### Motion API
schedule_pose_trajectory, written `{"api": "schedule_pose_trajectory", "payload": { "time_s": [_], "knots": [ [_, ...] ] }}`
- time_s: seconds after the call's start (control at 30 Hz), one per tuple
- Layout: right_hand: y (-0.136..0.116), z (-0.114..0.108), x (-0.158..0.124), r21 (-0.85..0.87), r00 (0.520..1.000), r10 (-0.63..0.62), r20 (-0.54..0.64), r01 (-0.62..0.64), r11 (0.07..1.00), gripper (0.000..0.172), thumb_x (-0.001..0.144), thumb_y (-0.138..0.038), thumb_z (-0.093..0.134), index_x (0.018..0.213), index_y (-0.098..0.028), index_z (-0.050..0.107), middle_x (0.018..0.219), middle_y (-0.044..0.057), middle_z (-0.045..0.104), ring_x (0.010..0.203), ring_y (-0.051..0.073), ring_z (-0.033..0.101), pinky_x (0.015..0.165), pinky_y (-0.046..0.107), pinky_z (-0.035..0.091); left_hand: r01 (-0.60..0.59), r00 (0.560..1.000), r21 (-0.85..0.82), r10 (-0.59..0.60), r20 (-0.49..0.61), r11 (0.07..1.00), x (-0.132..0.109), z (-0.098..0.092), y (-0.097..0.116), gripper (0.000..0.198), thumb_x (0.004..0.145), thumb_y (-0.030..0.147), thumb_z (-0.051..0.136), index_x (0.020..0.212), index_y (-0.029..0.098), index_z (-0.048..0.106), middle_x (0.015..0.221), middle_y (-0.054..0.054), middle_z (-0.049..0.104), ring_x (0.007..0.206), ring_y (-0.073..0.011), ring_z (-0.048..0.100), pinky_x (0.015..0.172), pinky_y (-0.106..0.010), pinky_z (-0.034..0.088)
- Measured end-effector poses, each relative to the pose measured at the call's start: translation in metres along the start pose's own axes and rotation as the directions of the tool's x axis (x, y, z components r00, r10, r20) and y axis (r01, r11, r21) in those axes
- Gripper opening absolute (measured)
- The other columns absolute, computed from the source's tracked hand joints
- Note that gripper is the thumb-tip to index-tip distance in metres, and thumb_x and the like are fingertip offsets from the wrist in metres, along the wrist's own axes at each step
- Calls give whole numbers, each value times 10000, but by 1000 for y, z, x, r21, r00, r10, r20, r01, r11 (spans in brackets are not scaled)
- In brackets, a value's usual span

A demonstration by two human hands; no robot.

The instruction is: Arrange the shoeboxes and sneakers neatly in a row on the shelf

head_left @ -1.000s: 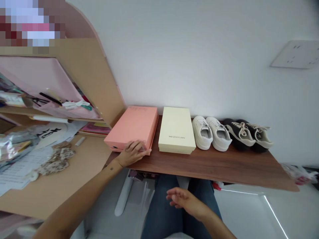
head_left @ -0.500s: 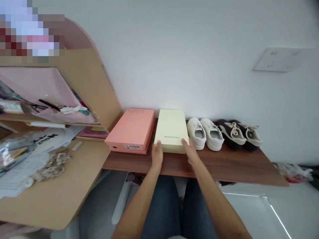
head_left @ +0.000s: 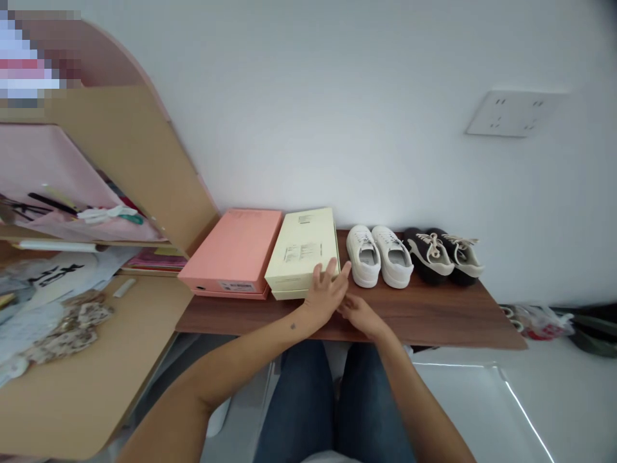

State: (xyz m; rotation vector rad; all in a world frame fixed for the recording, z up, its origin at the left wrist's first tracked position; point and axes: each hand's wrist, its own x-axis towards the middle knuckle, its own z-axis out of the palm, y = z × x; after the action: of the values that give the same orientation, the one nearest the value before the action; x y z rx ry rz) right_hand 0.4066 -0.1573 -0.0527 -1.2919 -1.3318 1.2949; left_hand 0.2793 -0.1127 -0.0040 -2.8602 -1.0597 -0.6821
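A cream shoe box stands tipped on the dark wooden shelf, a face with printed labels turned up, close beside a pink shoe box. My left hand rests against the cream box's near right corner with its fingers stretched out and spread. Just below and to the right, my right hand reaches toward the same corner; its fingertips are hidden behind my left hand. A pair of white sneakers sits right of the cream box, close to both hands.
A pair of dark sneakers stands at the shelf's right. A light wooden desk with papers and a patterned cloth is at the left, under a pink shelf unit. A wall socket is up right; bags lie on the floor.
My left hand left the pink box and both hands went to the cream box. The cream box was turned from lying flat, lid up, to showing a labelled face.
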Motion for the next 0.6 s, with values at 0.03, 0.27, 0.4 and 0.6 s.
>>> {"api": "schedule_pose_trajectory", "payload": {
  "time_s": [0.03, 0.27, 0.4, 0.6],
  "knots": [
    [3, -16, -10, -28, 999, 40, -23, -41, 999, 460, 830, -505, 591, 1189, -221, 629, 1084, 105, 701, 934, 275, 671, 881, 507, 513, -53, 998, 34, 52, 18, 998, -6, 7, -7, 384, 932, 75, 398, 1129, 267, 666, 1493, -25, 467, 1429, -300, 327, 1138, -579, 280],
    [3, -129, -20, -639, 699, -436, -567, -38, 768, 352, 829, -388, 593, 1108, -183, 660, 1225, 157, 622, 1182, 313, 553, 1035, 519, 394, -32, 998, -86, 36, 47, 996, -4, 25, 8, 217, 847, 324, 594, 1017, 265, 716, 1428, -53, 534, 1347, -303, 428, 1128, -525, 287],
    [3, -143, 14, -686, 723, -374, -581, -189, 702, 357, 766, -355, 672, 1055, -146, 655, 1356, 218, 498, 1210, 365, 535, 980, 487, 451, 338, 940, -249, -315, 131, 907, 58, 47, 52, 498, 865, 365, 563, 1330, 189, 536, 1445, -167, 465, 1186, -281, 574, 899, -386, 501],
    [16, -153, 11, -263, 544, -185, -819, -69, 962, 501, 782, -551, 627, 1063, -137, 627, 1128, 167, 647, 1122, 317, 582, 927, 472, 519, 567, 800, -462, -590, 111, 682, 123, 68, 50, 197, 817, 353, 602, 836, 165, 657, 999, -117, 665, 947, -263, 642, 844, -350, 472]
  ]
}}
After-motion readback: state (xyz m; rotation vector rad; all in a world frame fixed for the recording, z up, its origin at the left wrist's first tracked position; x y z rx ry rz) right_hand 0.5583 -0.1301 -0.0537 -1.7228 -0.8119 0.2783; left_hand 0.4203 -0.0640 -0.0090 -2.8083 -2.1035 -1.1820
